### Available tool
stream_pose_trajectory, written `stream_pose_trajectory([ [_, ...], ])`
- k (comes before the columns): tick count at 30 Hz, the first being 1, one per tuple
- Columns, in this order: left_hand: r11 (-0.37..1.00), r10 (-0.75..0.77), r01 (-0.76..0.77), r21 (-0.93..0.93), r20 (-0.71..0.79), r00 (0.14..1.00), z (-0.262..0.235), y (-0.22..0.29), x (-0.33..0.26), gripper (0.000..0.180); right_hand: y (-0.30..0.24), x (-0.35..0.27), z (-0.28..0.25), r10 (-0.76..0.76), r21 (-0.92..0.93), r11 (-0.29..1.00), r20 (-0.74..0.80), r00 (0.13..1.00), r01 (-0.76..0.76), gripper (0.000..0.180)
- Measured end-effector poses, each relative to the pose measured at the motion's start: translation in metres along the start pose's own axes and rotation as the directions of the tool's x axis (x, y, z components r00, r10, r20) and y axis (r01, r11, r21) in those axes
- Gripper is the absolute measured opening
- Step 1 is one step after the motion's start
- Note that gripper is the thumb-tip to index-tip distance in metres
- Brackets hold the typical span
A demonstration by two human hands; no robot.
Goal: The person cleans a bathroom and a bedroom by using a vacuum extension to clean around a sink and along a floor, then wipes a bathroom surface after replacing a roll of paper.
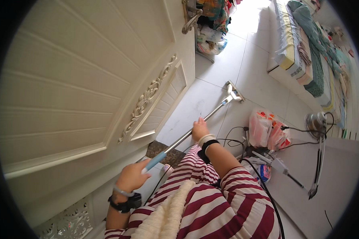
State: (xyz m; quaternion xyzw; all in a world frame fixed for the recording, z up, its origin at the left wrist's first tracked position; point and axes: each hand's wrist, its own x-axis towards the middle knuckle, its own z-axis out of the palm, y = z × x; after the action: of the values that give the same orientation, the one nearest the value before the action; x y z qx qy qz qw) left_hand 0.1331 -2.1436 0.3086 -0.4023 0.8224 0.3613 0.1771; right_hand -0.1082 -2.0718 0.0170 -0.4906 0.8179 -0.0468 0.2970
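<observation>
Holding this mop [180, 141], you have your left hand [132, 177] wrapped around the upper end of the pale-blue grip [155, 160] and your right hand [200, 129] curled round the pole farther down. It should feel light and stiff; smooth metal may slip, so those 2 holds suit it. Beyond your right hand, the silvery pole runs to a narrow, pale head [235, 93] at the floor [199, 99].

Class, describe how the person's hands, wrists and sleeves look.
The ungloved left hand has a grey wristband and bulky black strap; the ungloved right hand has a cream wristband and black band. The sleeves are striped maroon and white.
</observation>
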Motion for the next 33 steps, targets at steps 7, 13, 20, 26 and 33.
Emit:
stream_pose_trajectory([
  [7,0.994,-0.075,0.075,0.079,0.001,0.997,-0.038,-0.096,-0.147,0.051,-0.150,-0.073,0.056,-0.448,0.058,0.894,0.068,0.891,0.445,0.029],
  [13,0.959,-0.284,0.285,-0.011,0.049,0.958,-0.033,-0.178,-0.312,0.054,-0.274,-0.152,0.120,-0.665,0.266,0.738,0.439,0.604,0.620,0.036],
  [20,0.831,-0.432,0.438,-0.343,0.098,0.896,-0.017,-0.194,-0.373,0.054,-0.300,-0.200,0.156,-0.766,0.419,0.640,0.412,0.493,0.644,0.034],
  [26,0.959,-0.174,0.199,-0.200,0.137,0.975,-0.009,-0.172,-0.313,0.055,-0.233,-0.198,0.140,-0.594,0.306,0.794,0.210,0.777,0.525,0.020],
  [33,0.992,0.072,-0.044,-0.116,0.257,0.964,0.061,-0.135,-0.219,0.059,-0.136,-0.223,0.118,0.010,0.259,0.966,-0.096,0.995,0.015,0.013],
])
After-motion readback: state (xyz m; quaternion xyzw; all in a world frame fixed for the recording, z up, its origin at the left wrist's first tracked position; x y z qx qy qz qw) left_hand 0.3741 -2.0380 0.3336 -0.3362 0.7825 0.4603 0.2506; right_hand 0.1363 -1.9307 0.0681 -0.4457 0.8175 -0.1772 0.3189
